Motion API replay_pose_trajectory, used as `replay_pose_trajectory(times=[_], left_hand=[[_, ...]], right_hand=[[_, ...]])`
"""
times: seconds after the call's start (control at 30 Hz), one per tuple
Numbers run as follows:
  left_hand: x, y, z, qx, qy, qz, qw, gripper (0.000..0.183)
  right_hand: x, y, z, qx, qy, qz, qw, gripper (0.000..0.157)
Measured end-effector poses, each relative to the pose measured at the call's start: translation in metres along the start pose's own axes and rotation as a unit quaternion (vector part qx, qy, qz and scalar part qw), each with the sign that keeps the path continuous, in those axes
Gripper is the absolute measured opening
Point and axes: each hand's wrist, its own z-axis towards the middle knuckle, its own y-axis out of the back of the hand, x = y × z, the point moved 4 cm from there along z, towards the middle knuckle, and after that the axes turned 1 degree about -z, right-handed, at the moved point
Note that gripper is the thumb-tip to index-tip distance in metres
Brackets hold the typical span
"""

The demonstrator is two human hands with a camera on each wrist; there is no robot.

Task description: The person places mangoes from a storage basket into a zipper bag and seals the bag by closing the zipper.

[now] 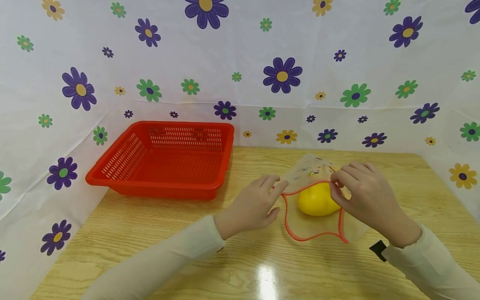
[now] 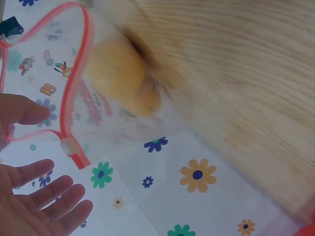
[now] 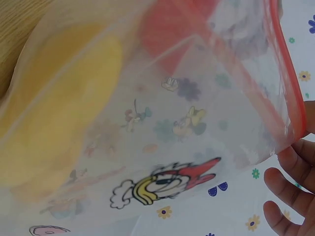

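Observation:
A translucent zip bag (image 1: 305, 168) with cartoon prints and a red zip edge lies on the table, its mouth spread wide toward me. Inside it is a yellow, rounded, pear-shaped object (image 1: 316, 200), seen blurred through the plastic as two lobes in the left wrist view (image 2: 118, 71). My right hand (image 1: 361, 193) pinches the bag's red rim at the upper right of the mouth. At the left side of the mouth is my left hand (image 1: 253, 204), fingers spread and relaxed; the left wrist view shows its thumb (image 2: 29, 110) by the opening. Whether it touches the rim I cannot tell.
A red plastic basket (image 1: 172, 191) with slotted walls stands at the back left of the wooden table (image 1: 187, 266). Behind the table hangs a white cloth (image 1: 240, 50) printed with flowers. A small black tab (image 1: 378, 251) sticks out at my right cuff.

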Motion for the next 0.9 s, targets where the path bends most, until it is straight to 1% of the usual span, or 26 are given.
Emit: replay_pose_trajectory(times=[0.23, 0.43, 0.53, 0.67, 0.9], left_hand=[[0.013, -0.009, 0.004, -0.001, 0.004, 0.011, 0.9999, 0.048], [0.02, -0.017, 0.004, -0.021, 0.0, 0.01, 0.9997, 0.028], [0.022, -0.019, 0.004, -0.038, -0.004, 0.011, 0.9992, 0.019], [0.021, -0.02, 0.004, -0.053, -0.01, 0.011, 0.9985, 0.014], [0.018, -0.02, 0.004, -0.055, -0.024, 0.001, 0.9982, 0.008]], right_hand=[[0.0, 0.0, -0.002, -0.002, 0.003, 0.002, 1.0, 0.008], [0.001, 0.001, -0.005, -0.001, 0.005, 0.007, 1.0, 0.012], [0.003, 0.001, -0.007, -0.001, 0.006, 0.009, 1.0, 0.018], [0.003, 0.001, -0.009, -0.004, 0.01, 0.012, 1.0, 0.029], [0.005, 0.0, -0.013, -0.003, 0.011, 0.017, 1.0, 0.045]])
